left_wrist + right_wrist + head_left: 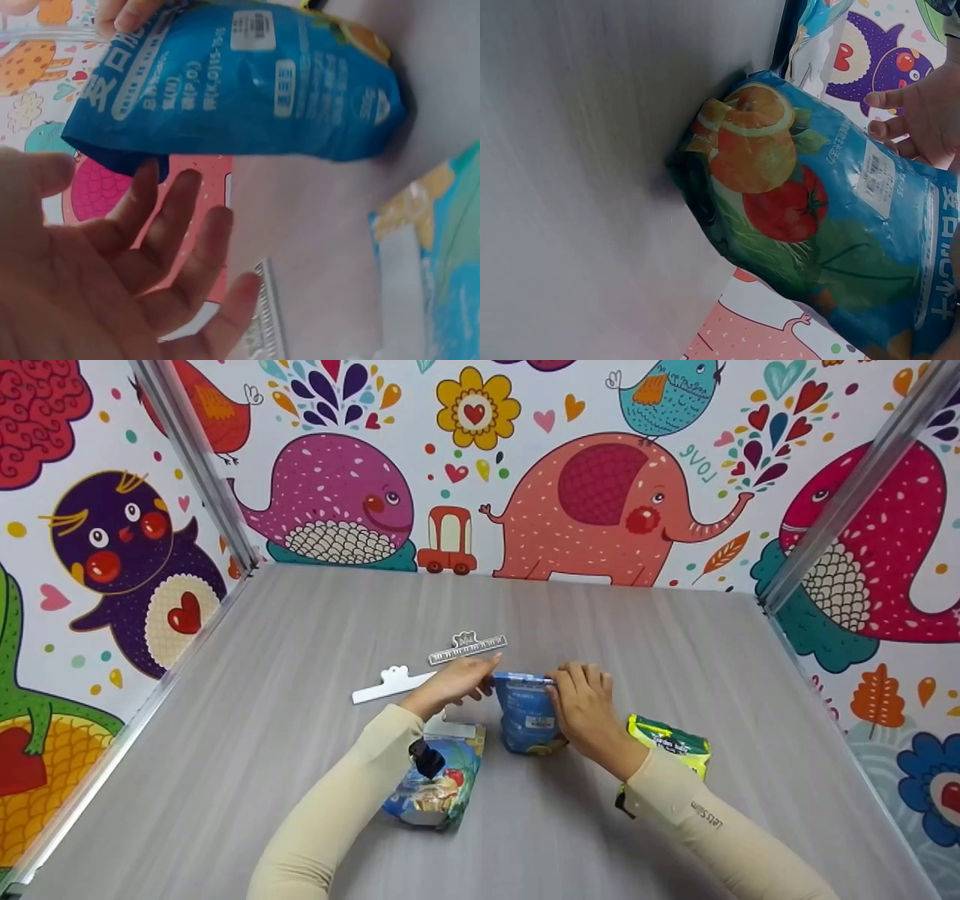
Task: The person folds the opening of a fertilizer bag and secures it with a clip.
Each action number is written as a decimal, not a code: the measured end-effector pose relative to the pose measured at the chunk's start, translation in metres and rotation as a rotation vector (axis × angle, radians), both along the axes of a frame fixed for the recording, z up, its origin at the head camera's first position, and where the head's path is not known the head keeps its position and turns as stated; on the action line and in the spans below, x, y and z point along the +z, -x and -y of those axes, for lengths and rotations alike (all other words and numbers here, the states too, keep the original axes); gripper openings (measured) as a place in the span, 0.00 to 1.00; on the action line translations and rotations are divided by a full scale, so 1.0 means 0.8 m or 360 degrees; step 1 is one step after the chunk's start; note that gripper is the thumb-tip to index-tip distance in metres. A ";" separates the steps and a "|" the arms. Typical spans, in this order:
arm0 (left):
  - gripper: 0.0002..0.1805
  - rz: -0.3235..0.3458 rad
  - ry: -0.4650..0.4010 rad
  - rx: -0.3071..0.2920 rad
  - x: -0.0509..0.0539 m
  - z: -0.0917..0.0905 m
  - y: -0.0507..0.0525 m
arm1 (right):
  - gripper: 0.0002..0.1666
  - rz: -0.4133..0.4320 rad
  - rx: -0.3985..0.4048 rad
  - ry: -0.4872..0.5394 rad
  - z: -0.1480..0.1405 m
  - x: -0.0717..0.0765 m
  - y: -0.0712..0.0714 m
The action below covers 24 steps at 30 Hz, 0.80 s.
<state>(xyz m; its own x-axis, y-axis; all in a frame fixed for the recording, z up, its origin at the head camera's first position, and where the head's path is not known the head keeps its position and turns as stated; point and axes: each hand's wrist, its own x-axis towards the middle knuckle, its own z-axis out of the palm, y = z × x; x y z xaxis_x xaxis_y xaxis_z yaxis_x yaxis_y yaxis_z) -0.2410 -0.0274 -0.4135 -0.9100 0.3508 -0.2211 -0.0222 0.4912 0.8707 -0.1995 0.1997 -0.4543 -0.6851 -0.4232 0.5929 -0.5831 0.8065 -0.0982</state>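
Head view: I record the left pouch [465, 757] apparently clipped; white clip [386, 687], silver clip [468, 649] loose. The blue fertilizer pouch [529, 716] stands unclipped on the worktop [555, 840], right fingers [579, 675] pinching its top edge, left fingers [214, 236] spread beside.

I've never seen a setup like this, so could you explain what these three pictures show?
There's no robot here, just a person working bare-handed at a table. The widest picture comes from a camera on the head, looking down; the others come from a left wrist camera and a right wrist camera. The right hand grips a blue bag near its top. The left hand is open beside that top; I can't tell if it touches. Also on the table are a white clip, a silver clip, a green bag and a multicoloured bag.
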 end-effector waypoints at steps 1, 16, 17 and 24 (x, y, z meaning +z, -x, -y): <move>0.30 -0.0066 0.0045 -0.0006 0.001 0.000 0.000 | 0.10 0.0005 0.0000 0.0002 0.000 0.000 0.000; 0.22 -0.1130 0.0225 -0.0208 -0.003 -0.030 -0.022 | 0.15 -0.0127 0.0027 -0.0032 -0.001 0.000 0.002; 0.21 -0.1221 0.0251 -0.0229 -0.004 -0.033 -0.023 | 0.16 -0.0134 0.0029 -0.0037 -0.001 0.000 0.003; 0.20 -0.1815 0.0542 -0.0312 -0.018 -0.044 -0.023 | 0.06 -0.0153 -0.0008 -0.0044 -0.001 -0.001 0.004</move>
